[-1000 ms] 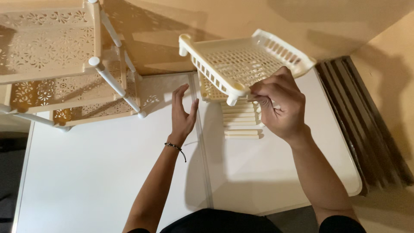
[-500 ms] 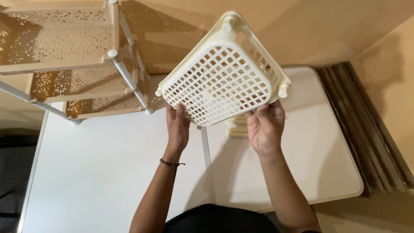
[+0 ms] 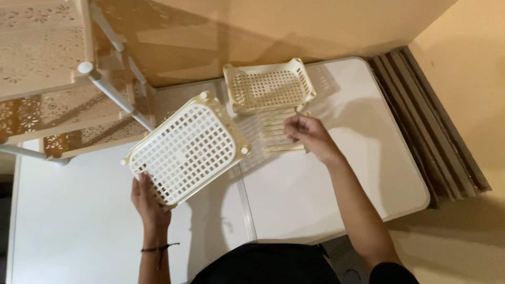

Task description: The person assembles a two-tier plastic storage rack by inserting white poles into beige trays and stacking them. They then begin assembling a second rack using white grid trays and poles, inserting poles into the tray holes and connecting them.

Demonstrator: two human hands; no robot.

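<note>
While left hand grips a tray, right hand pinches rods (cream)

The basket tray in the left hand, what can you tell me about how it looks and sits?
The basket tray is a cream, plastic-looking rectangle with rounded corners, its base a grid of small square holes. Short round sockets stick out at its corners. It is tilted, underside toward the camera, held above the white table. The left hand grips its lower edge; nothing else seems to touch it. A second, similar tray lies farther back, apart from it.
</note>
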